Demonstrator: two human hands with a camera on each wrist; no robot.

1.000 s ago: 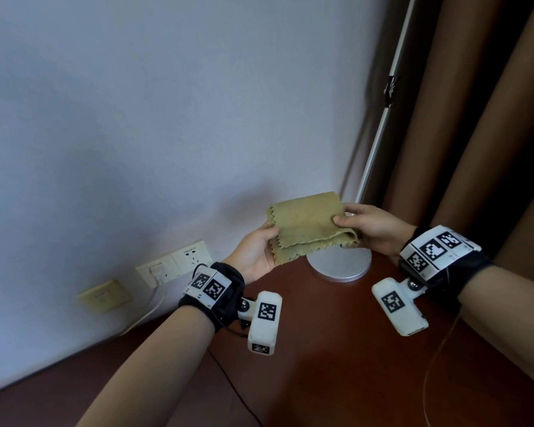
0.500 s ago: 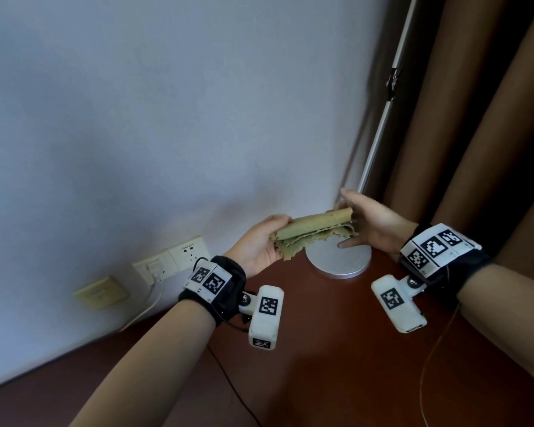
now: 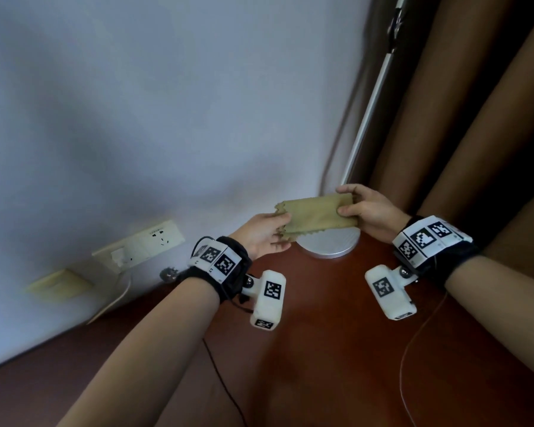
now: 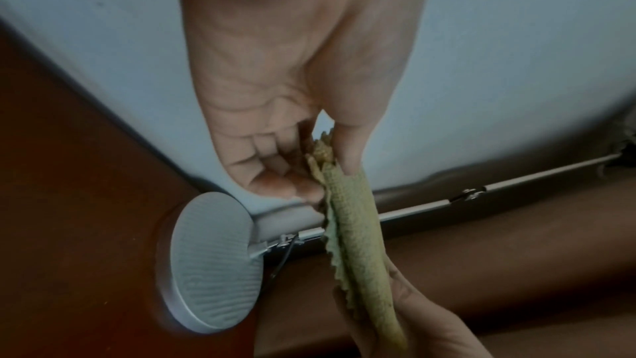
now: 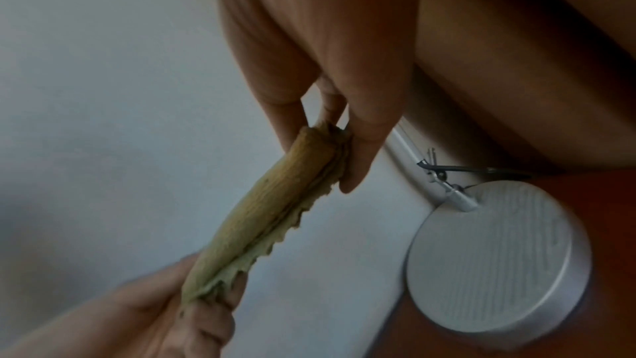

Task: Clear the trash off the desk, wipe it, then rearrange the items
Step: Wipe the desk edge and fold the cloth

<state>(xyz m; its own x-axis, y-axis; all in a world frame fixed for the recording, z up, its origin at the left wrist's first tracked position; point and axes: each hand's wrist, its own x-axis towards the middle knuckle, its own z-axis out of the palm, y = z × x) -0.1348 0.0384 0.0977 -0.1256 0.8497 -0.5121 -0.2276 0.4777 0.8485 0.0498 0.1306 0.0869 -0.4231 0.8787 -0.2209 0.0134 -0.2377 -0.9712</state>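
- Cloth [image 3: 316,217]: olive-green, folded into a narrow layered strip with zigzag edges, held in the air between both hands, above the desk [image 3: 321,349] and in front of the lamp base [image 3: 329,245].
- Left hand [image 3: 261,237]: at the strip's 9 o'clock end. Thumb on top, fingers beneath; the end is pinched, as the left wrist view confirms [image 4: 339,162].
- Right hand [image 3: 369,211]: at the 3 o'clock end. Thumb pressed on the near face, fingers curled round the far edge; a firm pinch in the right wrist view [image 5: 344,146].
- Hands apart, joined only by the cloth stretched between them.
- Desk: reddish-brown wood, thin dark cables trailing over it toward 6 o'clock.
- Lamp base: round, silver, ribbed top, standing on the desk in the corner at 12 o'clock from the hands; its pole [image 3: 369,109] rises toward 1 o'clock.
- Wall socket [image 3: 139,246] at 9 o'clock of the left wrist, a white plug in it.
- Brown curtain [image 3: 475,118] at 2 o'clock.
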